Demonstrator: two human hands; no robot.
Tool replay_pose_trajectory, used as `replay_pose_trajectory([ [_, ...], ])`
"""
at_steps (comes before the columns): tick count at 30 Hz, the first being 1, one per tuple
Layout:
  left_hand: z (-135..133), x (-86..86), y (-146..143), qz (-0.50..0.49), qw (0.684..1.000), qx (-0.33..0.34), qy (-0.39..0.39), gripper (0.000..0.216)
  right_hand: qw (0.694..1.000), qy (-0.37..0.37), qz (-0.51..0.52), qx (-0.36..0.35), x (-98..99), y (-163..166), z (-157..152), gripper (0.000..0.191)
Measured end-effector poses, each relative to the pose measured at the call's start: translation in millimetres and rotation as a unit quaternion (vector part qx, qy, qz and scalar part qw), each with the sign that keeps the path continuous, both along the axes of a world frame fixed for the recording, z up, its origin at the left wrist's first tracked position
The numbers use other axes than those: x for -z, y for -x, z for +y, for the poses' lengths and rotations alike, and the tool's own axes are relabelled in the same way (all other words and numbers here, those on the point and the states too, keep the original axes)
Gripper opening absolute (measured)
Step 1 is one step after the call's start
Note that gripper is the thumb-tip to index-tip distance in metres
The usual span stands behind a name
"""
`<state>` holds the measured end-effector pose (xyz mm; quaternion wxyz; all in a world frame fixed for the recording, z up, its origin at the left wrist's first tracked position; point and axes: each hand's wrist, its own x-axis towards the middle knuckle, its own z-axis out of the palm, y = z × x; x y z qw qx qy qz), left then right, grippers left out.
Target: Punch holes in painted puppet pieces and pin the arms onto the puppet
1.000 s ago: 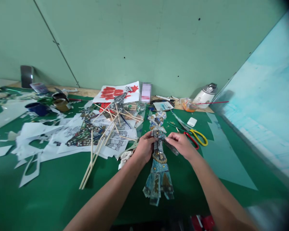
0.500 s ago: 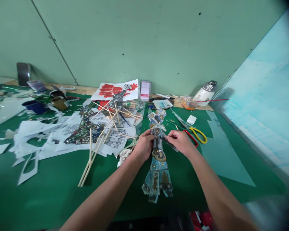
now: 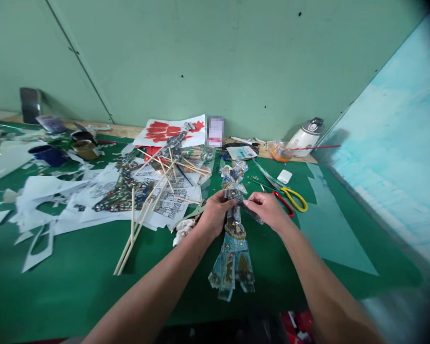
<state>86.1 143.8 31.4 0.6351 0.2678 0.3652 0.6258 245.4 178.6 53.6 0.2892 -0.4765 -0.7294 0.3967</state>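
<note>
The left hand [image 3: 215, 213] holds the flat puppet [image 3: 236, 244] on the green table [image 3: 68, 291]; that thumb now reaches further across, maybe steadying it. The right hand [image 3: 267, 209] pinches close beside; I can't tell on what.

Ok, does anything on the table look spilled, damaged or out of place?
No clear spill, and the figure shows no obvious damage. Mess stands out: sticks crisscross the drawings at odd angles, cut paper is strewn across the left side, and tiny yellowish bits lie loose beside the scissors.
</note>
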Motion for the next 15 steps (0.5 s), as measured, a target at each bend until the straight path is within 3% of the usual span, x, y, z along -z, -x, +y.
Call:
replay_pose_trajectory([
  [15,-0.1,-2.3,0.1,0.009,1.000,-0.020,0.022,0.028,0.996,0.053,0.064,-0.031,3.2,-2.6,0.2,0.030],
])
